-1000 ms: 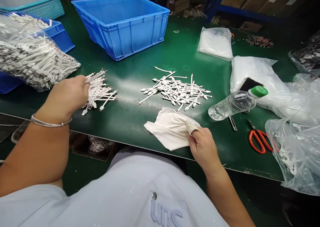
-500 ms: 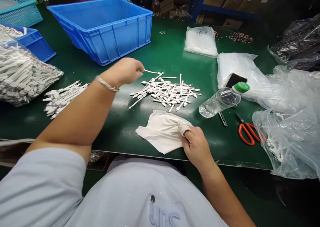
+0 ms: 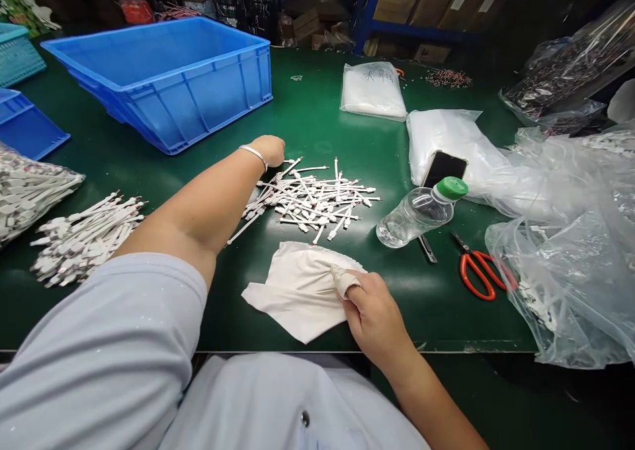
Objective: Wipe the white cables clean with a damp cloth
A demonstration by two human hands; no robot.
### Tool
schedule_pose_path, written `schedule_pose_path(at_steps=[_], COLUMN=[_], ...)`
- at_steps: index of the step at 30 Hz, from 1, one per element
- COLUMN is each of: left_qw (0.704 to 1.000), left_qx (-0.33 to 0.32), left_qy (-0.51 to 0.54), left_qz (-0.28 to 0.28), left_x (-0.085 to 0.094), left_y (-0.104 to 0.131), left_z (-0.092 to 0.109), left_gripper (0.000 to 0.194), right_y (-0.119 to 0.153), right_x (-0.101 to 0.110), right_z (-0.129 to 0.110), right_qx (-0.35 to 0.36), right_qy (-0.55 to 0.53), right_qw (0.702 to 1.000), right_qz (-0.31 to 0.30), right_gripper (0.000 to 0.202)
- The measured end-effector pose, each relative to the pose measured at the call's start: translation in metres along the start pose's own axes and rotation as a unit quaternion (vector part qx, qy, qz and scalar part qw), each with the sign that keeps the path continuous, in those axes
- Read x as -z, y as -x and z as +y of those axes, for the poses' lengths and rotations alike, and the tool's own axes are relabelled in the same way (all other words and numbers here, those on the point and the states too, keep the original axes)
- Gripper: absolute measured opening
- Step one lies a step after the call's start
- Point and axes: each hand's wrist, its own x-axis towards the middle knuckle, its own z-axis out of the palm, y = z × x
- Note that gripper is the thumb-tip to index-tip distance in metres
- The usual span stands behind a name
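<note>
Beyond the cloth [image 3: 297, 291], a cable pile [image 3: 312, 200] is spread, its axes jumbled; it is bordered at its far left by the left hand [image 3: 272, 151], the closer one, whose grip cannot be told. The cloth is held by the right hand [image 3: 374, 314].

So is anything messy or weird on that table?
A little: the short white cables by the left hand point every which way, messier than the cable heap on the left. The green-capped bottle seems tilted, but the camera might cause that.
</note>
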Motion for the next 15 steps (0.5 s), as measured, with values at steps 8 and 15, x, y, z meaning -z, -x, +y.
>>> schedule_pose_path(at_steps=[8, 15], left_qw=[0.998, 1.0], left_qx=[0.045, -0.014], left_qy=[-0.026, -0.008], left_qz=[-0.037, 0.005], left_x=[0.001, 0.0001], left_y=[-0.0001, -0.0084], left_z=[0.0037, -0.0009], left_gripper=[0.04, 0.034], right_y=[-0.0001, -0.0006], right_x=[-0.0005, 0.0008], right_z=[-0.0006, -0.0006], right_qx=[-0.007, -0.008], right_qy=[-0.002, -0.003], right_qw=[1.0, 1.0], right_qz=[0.004, 0.001], right_gripper=[0.033, 0.035])
